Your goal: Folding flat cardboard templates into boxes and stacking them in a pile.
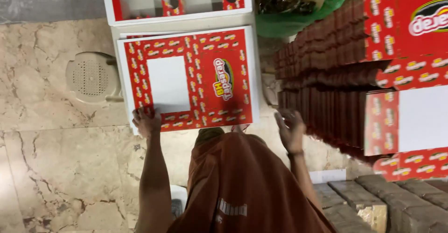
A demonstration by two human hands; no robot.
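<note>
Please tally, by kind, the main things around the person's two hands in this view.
Flat red printed box lid with a white panel, held at its corner by the left hand: 1
Open white tray: 1
Beige plastic stool: 1
Green bag: 1
Stack of red flattened cartons, beside the raised right hand: 1
Total: 5

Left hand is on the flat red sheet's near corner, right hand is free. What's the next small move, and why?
Probably bring the right hand onto the red printed sheet at its near right corner. The left hand grips only the near left corner, and the right hand hangs open beside the stacked sheets, touching nothing.
</note>
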